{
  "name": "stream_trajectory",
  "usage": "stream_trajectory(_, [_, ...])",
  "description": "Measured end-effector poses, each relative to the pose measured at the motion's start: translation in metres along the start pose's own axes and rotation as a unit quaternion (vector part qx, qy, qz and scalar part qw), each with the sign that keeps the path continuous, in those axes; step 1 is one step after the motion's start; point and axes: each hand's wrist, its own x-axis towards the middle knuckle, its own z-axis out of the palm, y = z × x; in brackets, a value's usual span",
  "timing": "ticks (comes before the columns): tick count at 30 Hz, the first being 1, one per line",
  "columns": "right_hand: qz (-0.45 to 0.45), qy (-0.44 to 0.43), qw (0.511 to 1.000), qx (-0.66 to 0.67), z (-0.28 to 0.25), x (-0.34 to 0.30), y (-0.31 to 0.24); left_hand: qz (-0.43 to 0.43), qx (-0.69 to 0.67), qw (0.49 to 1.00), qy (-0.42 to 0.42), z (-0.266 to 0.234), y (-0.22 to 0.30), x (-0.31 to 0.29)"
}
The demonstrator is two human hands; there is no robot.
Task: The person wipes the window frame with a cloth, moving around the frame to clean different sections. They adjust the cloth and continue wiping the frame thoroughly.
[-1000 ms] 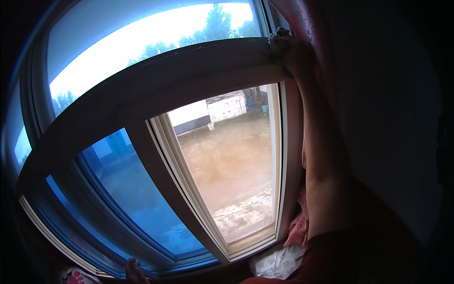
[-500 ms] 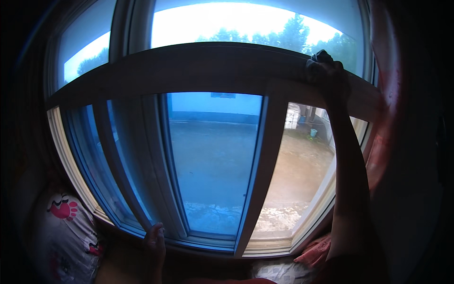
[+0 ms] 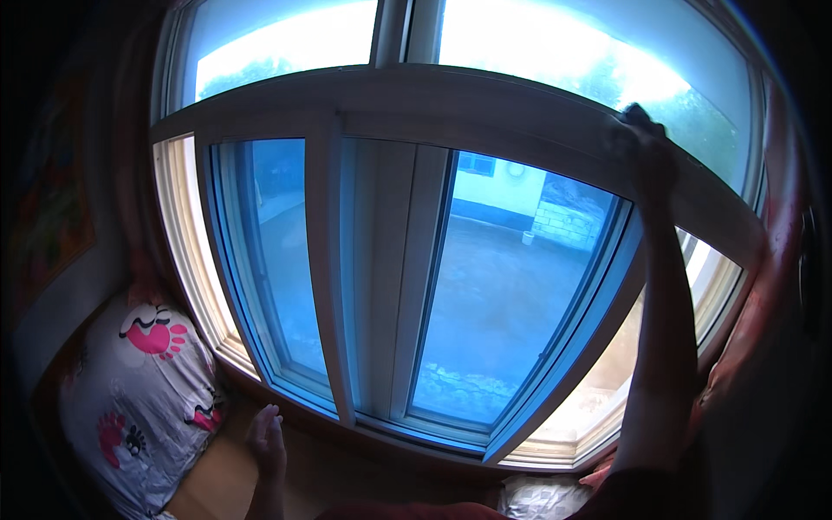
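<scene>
My right hand (image 3: 646, 147) is raised, closed around a dark, crumpled cloth (image 3: 637, 113) that presses on the upper edge of the window's horizontal rail (image 3: 485, 97). Motion smears the fingers. Below that rail stand sliding sashes with blue-tinted glass (image 3: 511, 277); my right forearm crosses in front of the gap at the right. My left hand (image 3: 267, 440) hovers low, in front of the sill and right of a pillow, fingers loosely bent. Nothing shows in it, and it touches no part of the window.
A white pillow (image 3: 156, 399) with pink paw prints leans at the lower left on a brown surface (image 3: 217, 485). Reddish curtains (image 3: 784, 234) hang along the right side. A pale checked cloth (image 3: 539, 496) lies at the bottom. Through the glass a yard and a wall show.
My view has swung left, showing more pillow. The right hand has shifted left along the rail with the cloth. My left hand has come away from the sash's lower edge.
</scene>
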Motion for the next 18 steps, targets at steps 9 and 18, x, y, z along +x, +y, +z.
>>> stream_trajectory(9, [-0.070, 0.171, 0.983, 0.003, 0.017, 0.013, -0.157, -0.045, -0.021, 0.999, 0.023, -0.020, 0.004, 0.015])
stream_trajectory(18, [-0.127, 0.156, 0.979, 0.017, 0.017, 0.022, -0.175, -0.005, -0.032, 0.999, -0.021, 0.018, 0.031, 0.023])
